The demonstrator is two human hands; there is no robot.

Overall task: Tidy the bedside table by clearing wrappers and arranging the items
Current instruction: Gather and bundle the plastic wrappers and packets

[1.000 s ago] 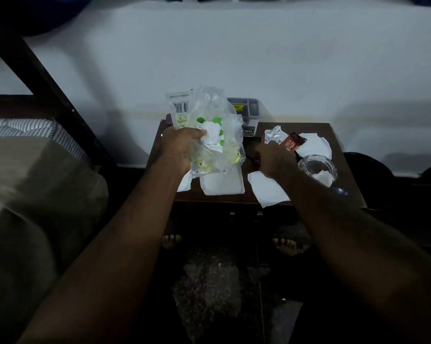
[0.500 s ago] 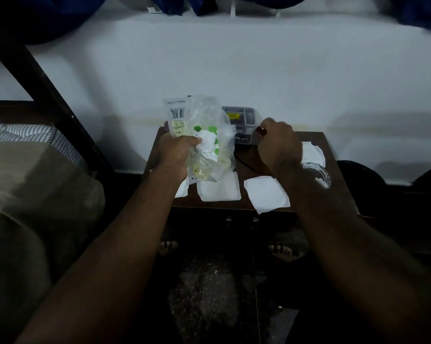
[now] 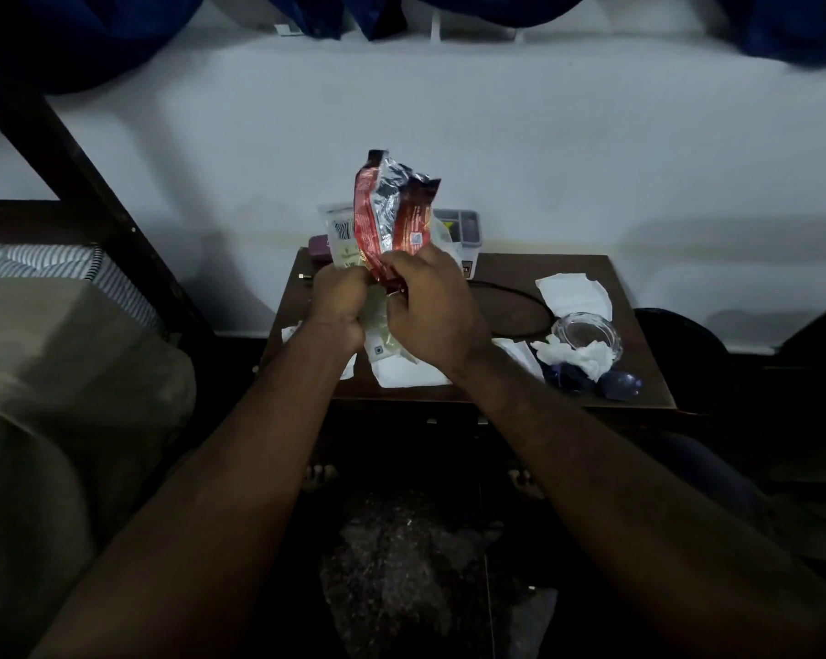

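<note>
My right hand holds a red foil wrapper upright over the dark wooden bedside table. My left hand is closed on a clear plastic bag, mostly hidden behind the red wrapper. The two hands touch above the table's left half. White paper pieces lie at the right back and under my hands. A glass ashtray holds a crumpled tissue.
A grey compartment box stands at the table's back against the white wall. A black cable loops across the top. Blue plastic objects sit at the front right edge. A bed lies left; a dark round bin right.
My right hand reached to the back of the table, picked up the red foil wrapper and brought it to my left hand with the plastic bag.
</note>
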